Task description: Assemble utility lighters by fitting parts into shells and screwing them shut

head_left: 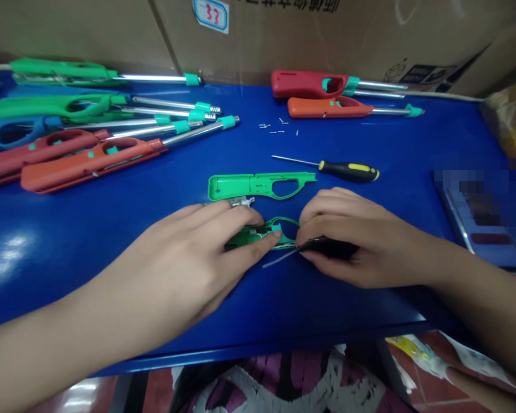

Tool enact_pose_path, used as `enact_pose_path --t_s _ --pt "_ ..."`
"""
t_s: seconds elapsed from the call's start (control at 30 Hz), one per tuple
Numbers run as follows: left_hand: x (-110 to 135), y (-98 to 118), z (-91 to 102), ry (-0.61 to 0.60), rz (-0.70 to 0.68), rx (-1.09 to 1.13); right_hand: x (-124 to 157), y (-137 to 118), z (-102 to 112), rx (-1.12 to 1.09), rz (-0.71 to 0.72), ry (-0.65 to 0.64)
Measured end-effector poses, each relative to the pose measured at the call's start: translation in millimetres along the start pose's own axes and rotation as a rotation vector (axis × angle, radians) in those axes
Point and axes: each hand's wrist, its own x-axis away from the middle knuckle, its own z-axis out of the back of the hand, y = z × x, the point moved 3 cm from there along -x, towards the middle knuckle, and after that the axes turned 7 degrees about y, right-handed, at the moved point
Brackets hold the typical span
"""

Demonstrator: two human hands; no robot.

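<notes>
A green lighter half shell (236, 240) lies on the blue table, with small parts and thin pale wires inside. My left hand (198, 246) is closed over its left part, the thumb pressing by a teal trigger piece (276, 229). At its right end my right hand (348, 235) is closed, pinching a black thin piece (329, 246). A slim grey strip (279, 258) sticks out leftward from that pinch; its kind is unclear. Just behind lies the other green half shell (236, 186), open side up. A metal part (243, 201) shows beyond my left fingers.
A black-and-yellow screwdriver (348, 170) lies behind my right hand, with several small screws (273, 127) farther back. Lighters (90, 166) are piled at left; a red one (309, 85) and an orange one (327, 108) lie back right. A cardboard box (241, 51) stands behind.
</notes>
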Motion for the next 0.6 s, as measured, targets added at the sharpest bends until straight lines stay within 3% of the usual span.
enact_pose_path --t_s 0.23,0.6 --pt "0.3 -1.4 3.6 0.075 -0.035 0.064 -0.7 -2.2 -0.5 0.071 0.093 0.074" --pt "-3.7 -1.3 3.7 0.079 -0.026 0.016 0.2 -2.9 0.8 0.09 0.125 0.115"
